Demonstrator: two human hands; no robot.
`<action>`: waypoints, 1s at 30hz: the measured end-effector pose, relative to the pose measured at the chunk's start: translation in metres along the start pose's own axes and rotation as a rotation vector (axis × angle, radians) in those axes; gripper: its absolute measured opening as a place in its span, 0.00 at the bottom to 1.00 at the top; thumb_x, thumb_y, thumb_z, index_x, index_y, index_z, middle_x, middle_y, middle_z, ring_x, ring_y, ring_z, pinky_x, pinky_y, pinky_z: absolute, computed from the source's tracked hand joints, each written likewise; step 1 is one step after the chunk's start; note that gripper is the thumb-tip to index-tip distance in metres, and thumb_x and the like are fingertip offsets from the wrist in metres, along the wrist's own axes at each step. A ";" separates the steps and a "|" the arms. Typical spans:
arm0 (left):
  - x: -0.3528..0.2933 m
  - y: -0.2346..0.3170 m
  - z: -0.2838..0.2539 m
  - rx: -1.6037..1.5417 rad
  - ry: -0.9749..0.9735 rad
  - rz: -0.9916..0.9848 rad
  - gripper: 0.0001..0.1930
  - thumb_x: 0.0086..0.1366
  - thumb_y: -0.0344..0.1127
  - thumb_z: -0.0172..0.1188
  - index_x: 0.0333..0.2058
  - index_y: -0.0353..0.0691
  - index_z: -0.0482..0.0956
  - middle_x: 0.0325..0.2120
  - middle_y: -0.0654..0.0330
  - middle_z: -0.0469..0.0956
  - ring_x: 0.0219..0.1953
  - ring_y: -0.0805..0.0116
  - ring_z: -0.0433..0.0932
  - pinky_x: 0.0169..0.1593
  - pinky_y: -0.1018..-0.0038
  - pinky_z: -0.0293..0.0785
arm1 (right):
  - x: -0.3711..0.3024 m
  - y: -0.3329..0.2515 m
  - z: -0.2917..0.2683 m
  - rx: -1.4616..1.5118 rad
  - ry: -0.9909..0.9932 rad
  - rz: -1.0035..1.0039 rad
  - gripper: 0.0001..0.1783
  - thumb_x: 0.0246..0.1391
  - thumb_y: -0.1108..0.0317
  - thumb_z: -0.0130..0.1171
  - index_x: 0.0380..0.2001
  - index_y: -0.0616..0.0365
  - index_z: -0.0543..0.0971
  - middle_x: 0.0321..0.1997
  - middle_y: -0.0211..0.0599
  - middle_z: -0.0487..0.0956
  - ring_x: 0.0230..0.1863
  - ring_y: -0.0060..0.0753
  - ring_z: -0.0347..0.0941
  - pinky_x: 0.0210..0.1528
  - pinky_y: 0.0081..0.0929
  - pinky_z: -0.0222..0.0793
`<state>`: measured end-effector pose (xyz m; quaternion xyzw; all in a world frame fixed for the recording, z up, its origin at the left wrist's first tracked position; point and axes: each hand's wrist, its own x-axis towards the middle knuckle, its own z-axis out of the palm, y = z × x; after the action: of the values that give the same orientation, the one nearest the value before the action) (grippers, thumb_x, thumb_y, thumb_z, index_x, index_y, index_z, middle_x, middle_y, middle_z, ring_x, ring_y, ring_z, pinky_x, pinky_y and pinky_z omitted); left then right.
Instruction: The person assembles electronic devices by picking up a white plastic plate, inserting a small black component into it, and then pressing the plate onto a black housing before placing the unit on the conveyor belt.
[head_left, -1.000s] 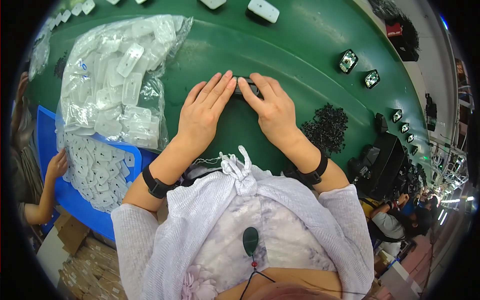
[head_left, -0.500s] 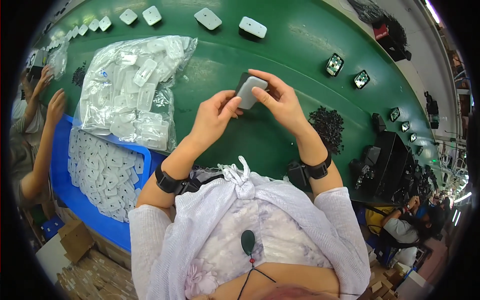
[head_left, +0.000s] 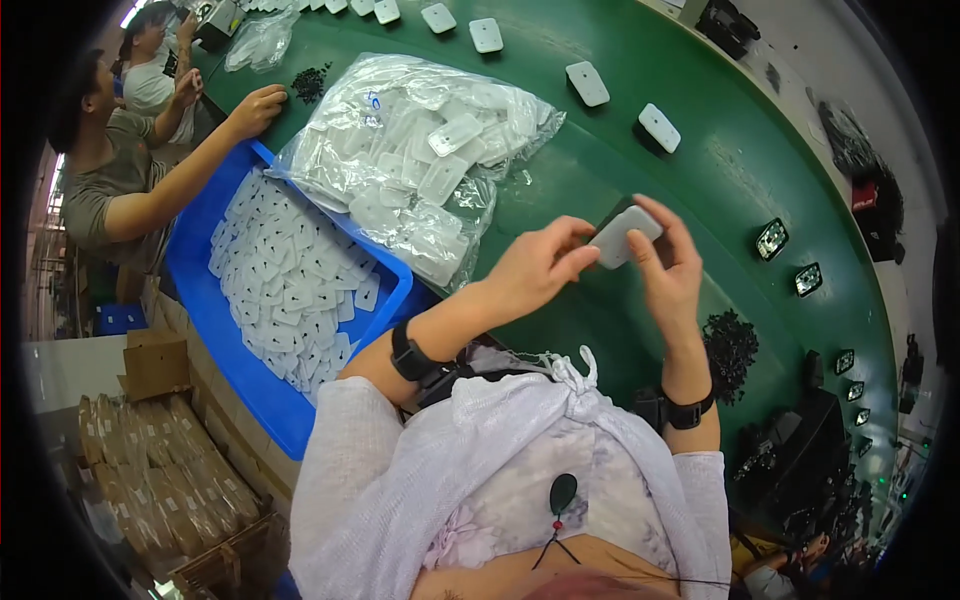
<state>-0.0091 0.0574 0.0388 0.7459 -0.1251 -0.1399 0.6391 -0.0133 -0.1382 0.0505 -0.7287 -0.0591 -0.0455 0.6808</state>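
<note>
Between my two hands is a small rounded rectangular housing [head_left: 628,236], black below with a pale grey-white cover facing up. My right hand [head_left: 668,265] grips its right side, thumb flat on the cover and fingers around the far edge. Fingers and thumb of my left hand [head_left: 548,262] pinch its left end. The underside of the housing is hidden. To the left, a clear plastic bag [head_left: 340,160] of white covers lies on the green table. Beside my right forearm is a pile of small black parts [head_left: 730,355].
A blue bin [head_left: 190,235] of white covers stands at the left, with cardboard [head_left: 155,365] beyond. White-topped housings [head_left: 587,84] line the far side; open housings with circuit boards [head_left: 771,240] sit right. A co-worker's hand [head_left: 257,112] rests near another black pile [head_left: 311,83].
The view has swung left, so the table things sit farther right in the picture. Both hands still hold the housing. The co-worker's arm reaches lower toward the table beside the bag.
</note>
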 end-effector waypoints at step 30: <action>0.017 0.007 -0.113 0.138 0.501 0.048 0.13 0.64 0.29 0.56 0.48 0.40 0.75 0.32 0.55 0.78 0.22 0.73 0.78 0.25 0.79 0.71 | 0.013 -0.050 -0.143 -0.912 0.102 0.075 0.19 0.54 0.71 0.61 0.50 0.57 0.76 0.37 0.31 0.77 0.35 0.24 0.71 0.39 0.23 0.68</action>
<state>0.0485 0.1533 0.0609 0.7959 0.0102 0.0735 0.6008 -0.0060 -0.2776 0.1114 -0.9523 0.0268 -0.0780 0.2939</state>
